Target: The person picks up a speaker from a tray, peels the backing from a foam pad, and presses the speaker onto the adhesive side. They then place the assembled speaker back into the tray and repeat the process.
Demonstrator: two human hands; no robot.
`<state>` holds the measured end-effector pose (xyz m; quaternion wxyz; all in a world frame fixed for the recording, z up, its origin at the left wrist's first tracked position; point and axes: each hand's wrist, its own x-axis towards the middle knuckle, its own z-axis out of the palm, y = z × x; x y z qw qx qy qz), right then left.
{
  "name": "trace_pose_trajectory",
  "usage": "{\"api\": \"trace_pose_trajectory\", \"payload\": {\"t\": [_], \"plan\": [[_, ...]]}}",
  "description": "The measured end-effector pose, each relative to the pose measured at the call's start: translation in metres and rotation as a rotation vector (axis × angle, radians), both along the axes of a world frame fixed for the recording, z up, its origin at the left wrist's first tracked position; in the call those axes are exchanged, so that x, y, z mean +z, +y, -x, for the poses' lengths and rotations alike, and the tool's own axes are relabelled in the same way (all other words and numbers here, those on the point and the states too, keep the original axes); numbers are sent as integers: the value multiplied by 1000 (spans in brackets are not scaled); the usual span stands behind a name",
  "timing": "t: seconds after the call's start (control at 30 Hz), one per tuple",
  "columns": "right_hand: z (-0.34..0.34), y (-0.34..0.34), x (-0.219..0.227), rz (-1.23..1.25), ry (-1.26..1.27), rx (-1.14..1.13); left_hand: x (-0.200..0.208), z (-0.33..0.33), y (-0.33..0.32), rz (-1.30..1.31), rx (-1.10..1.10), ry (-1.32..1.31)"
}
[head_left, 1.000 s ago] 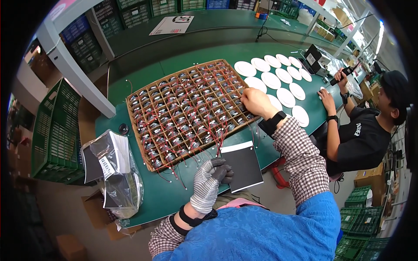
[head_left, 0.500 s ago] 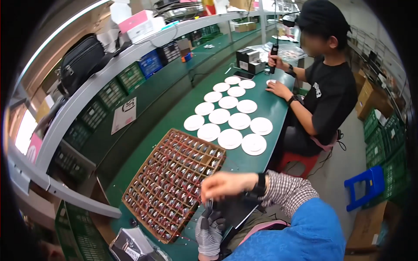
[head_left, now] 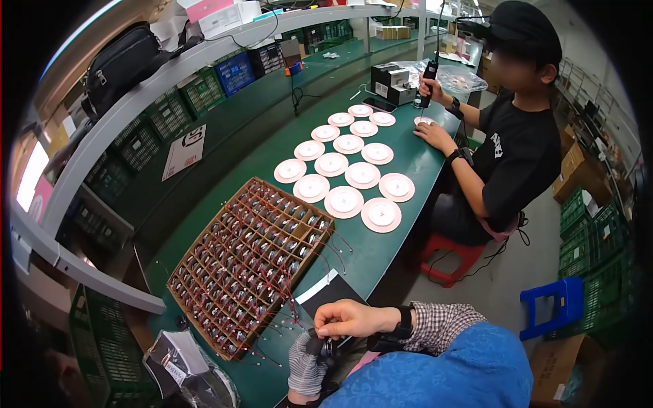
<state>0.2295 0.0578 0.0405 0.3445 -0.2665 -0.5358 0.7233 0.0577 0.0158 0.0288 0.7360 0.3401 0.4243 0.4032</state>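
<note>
My left hand (head_left: 307, 366), in a striped grey glove with dark fingertips, is closed around a small round dark part (head_left: 328, 349) with a metallic look. My bare right hand (head_left: 358, 318) bends over it, thumb and forefinger pinched together at the left fingertips. Whatever lies between those right fingers is too small to make out. Under and behind the right hand lies a black sheet (head_left: 335, 294) with a white strip along its edge. Left of my hands is a divided cardboard tray (head_left: 253, 268) full of small round metallic parts with red wires.
Several white discs (head_left: 379, 214) lie in rows beyond the tray. At right a person (head_left: 513, 136) holds a black electric screwdriver (head_left: 429, 81) upright over a disc. A plastic-wrapped package (head_left: 187, 370) sits lower left. A blue stool (head_left: 554, 307) stands on the floor.
My right hand, blurred above the left before, has come down to the left fingertips. More of the black sheet and its white strip shows. The whole view has shifted slightly.
</note>
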Motion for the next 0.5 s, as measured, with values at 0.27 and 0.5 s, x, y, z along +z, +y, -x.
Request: {"api": "trace_pose_trajectory", "payload": {"t": [0.27, 0.5], "plan": [[-13, 6, -4, -46, -83, 219, -15, 2, -7, -137, -56, 161], [-50, 32, 54, -471, -184, -136, 4, 7, 4, 120, 181, -237]]}}
